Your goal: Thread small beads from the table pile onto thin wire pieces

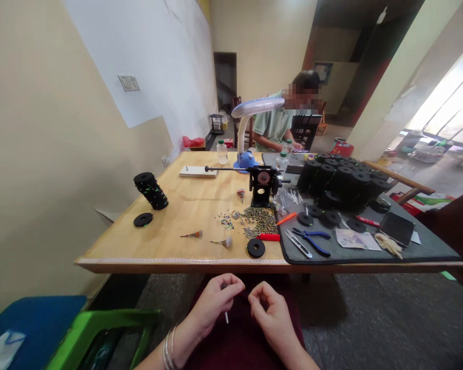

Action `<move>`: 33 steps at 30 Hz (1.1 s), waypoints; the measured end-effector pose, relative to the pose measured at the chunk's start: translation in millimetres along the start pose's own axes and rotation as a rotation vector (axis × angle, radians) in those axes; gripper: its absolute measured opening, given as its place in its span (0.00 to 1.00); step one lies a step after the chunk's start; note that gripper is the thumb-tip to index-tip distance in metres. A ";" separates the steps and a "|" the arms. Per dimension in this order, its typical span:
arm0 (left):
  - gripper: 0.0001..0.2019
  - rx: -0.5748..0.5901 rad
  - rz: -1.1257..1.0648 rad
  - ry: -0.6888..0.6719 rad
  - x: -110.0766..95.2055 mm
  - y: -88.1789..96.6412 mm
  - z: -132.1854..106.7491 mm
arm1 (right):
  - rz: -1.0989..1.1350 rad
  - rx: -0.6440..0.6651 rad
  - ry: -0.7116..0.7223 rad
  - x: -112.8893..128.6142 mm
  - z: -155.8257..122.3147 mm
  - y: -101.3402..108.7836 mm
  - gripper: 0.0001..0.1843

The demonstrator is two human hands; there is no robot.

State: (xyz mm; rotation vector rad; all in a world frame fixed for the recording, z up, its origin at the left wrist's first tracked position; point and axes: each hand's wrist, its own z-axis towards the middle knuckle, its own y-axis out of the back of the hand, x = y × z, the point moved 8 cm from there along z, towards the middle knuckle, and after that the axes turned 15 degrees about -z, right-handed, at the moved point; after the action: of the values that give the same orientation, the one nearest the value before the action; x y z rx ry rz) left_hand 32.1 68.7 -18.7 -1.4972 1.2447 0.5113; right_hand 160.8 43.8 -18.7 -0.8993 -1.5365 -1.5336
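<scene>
My left hand [218, 298] is closed around a thin stick [227, 317]; its white end pokes out below my palm, and a dark bit shows near the thumb. Its fingertips and those of my right hand [270, 314] face each other a short gap apart, over my lap before the table edge. Thumb and forefinger of the right hand are pinched; whatever sits between them is too small to make out. Nearest on the table are a black foam ring [255, 248], two feathery tufts on thin stems [221, 241], a red-handled tool [269, 237] and a pile of small striped beads [260, 221].
A black hand-cranked winder [261, 185] stands mid-table before a lamp [247, 159]. On the grey mat [420, 249] lie blue-handled pliers [314, 239], scissors-like snips [299, 243] and stacked black foam rolls [343, 174]. A foam stack [151, 191] stands left. Across the table sits another person [272, 123].
</scene>
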 end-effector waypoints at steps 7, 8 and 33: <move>0.16 -0.010 0.048 0.000 3.6 1.1 0.9 | -0.044 -0.007 0.030 4.6 -1.5 0.1 0.11; 0.16 -0.013 0.049 -0.011 2.3 1.3 1.3 | -0.014 0.011 0.015 3.4 -1.6 -1.2 0.12; 0.13 -0.058 0.221 -0.191 -14.7 -5.6 0.9 | 0.414 0.161 -0.120 5.1 14.6 -14.2 0.22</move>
State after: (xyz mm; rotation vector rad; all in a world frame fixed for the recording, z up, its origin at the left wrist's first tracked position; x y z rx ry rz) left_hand 32.0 75.1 -4.4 -1.3305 1.2585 0.8244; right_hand 145.3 57.8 -20.3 -1.1474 -1.4230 -1.0633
